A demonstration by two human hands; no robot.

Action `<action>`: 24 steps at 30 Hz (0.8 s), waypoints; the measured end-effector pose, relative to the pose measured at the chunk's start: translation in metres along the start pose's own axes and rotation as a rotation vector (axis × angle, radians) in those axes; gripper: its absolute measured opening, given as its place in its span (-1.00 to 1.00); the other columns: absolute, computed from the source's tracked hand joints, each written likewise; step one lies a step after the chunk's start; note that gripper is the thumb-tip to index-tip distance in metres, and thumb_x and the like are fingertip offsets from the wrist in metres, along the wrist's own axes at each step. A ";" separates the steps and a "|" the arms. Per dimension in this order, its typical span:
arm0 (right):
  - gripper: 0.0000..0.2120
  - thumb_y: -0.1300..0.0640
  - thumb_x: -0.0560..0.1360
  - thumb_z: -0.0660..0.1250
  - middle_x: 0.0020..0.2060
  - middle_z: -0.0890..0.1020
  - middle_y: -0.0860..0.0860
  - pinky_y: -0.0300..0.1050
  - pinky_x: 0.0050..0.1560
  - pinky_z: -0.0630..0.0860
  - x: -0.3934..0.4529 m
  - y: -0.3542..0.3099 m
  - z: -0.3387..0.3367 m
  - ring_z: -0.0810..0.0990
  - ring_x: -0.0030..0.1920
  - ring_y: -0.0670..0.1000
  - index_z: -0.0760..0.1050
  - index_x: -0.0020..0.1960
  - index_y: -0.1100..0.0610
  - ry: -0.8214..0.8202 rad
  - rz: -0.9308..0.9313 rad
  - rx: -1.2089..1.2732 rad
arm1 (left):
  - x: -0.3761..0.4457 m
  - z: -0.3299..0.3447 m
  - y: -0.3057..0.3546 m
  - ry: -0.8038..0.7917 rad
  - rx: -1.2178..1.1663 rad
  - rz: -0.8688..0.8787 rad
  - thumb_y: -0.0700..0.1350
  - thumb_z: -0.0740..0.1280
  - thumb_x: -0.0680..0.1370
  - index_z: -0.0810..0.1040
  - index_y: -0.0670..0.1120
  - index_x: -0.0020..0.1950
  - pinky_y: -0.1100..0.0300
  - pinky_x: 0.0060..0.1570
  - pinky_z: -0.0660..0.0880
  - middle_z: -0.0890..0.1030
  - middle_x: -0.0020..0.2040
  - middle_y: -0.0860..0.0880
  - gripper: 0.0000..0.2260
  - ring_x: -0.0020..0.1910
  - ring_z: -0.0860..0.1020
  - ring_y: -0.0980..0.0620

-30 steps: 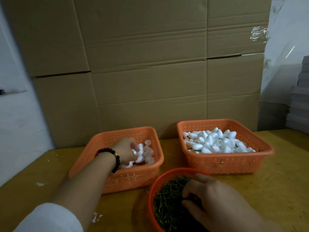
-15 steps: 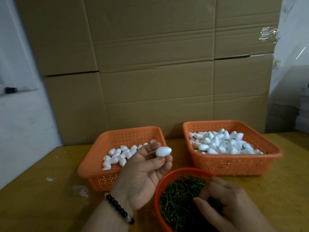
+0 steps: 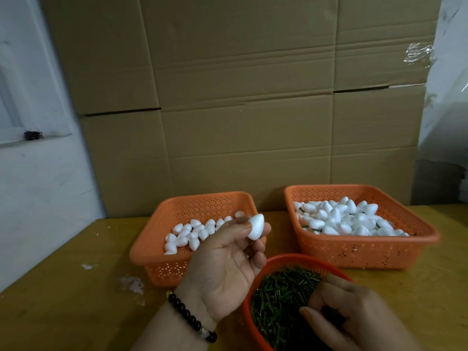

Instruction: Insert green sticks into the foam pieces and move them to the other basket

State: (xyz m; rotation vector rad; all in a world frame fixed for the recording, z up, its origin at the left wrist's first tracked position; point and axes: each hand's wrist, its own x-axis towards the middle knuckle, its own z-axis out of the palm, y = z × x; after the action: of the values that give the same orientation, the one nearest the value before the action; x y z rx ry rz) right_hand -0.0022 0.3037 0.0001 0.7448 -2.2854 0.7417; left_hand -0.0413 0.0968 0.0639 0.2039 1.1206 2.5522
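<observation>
Between the thumb and fingertips of the left hand [image 3: 222, 264], a white egg-shaped foam piece [image 3: 255, 227] is pinched, held palm-up above the front right corner of the left basket [image 3: 157, 247]. The wrist of that hand wears a bracelet [image 3: 190, 315] of dark beads.

Just right of that hand and nearer the camera, the right hand [image 3: 354, 315] reaches down into a round red bowl [image 3: 286, 259] heaped with short green sticks [image 3: 278, 295]. Its fingers are curled together over the pile, the tips buried among the sticks; whether they actually hold one cannot be told.

Behind the left hand, the left basket, orange and perforated, holds a loose layer of plain foam pieces [image 3: 192, 235] along its middle and near side. Well apart to the right, a second orange basket [image 3: 364, 252] of the same kind is piled much fuller with foam pieces [image 3: 342, 219], and green stick ends poke out here and there among them.

All three containers sit on a yellow wooden bench [image 3: 63, 300], which bears a few white crumbs [image 3: 131, 283] left of the left basket. Large cardboard boxes [image 3: 240, 97] stand stacked along the back of the bench, with a white wall [image 3: 38, 186] at the left.
</observation>
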 end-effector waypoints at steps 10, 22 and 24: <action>-0.81 -0.17 0.42 0.35 -0.33 0.49 -0.25 -0.26 -0.43 0.49 -0.001 0.001 0.001 0.50 -0.37 -0.26 0.49 -0.27 -0.10 -0.017 0.000 -0.019 | -0.001 0.002 0.002 0.007 -0.125 -0.058 -0.28 0.28 0.45 0.46 -0.29 0.27 0.22 -0.36 0.56 0.62 0.01 -0.24 -0.62 -0.27 0.59 -0.02; -0.81 -0.18 0.41 0.34 -0.34 0.50 -0.25 -0.29 -0.45 0.47 -0.002 0.001 0.002 0.49 -0.38 -0.28 0.48 -0.28 -0.11 -0.019 -0.013 -0.063 | -0.003 0.003 0.002 0.011 -0.134 -0.043 -0.38 0.31 0.42 0.50 -0.30 0.21 0.09 -0.23 0.63 0.60 0.01 -0.27 -0.65 -0.12 0.66 -0.16; -0.81 -0.18 0.41 0.35 -0.34 0.49 -0.25 -0.29 -0.45 0.47 -0.002 0.001 0.002 0.48 -0.39 -0.28 0.49 -0.29 -0.11 -0.017 -0.015 -0.055 | -0.004 0.004 0.001 0.010 -0.131 -0.058 -0.37 0.33 0.40 0.51 -0.29 0.14 0.09 -0.25 0.62 0.61 -0.02 -0.27 -0.69 -0.13 0.66 -0.16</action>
State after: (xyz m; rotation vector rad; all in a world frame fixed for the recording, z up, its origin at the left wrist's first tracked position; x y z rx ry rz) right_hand -0.0027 0.3037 -0.0027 0.7447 -2.3031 0.6650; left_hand -0.0370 0.0973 0.0672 0.1238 0.9439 2.5660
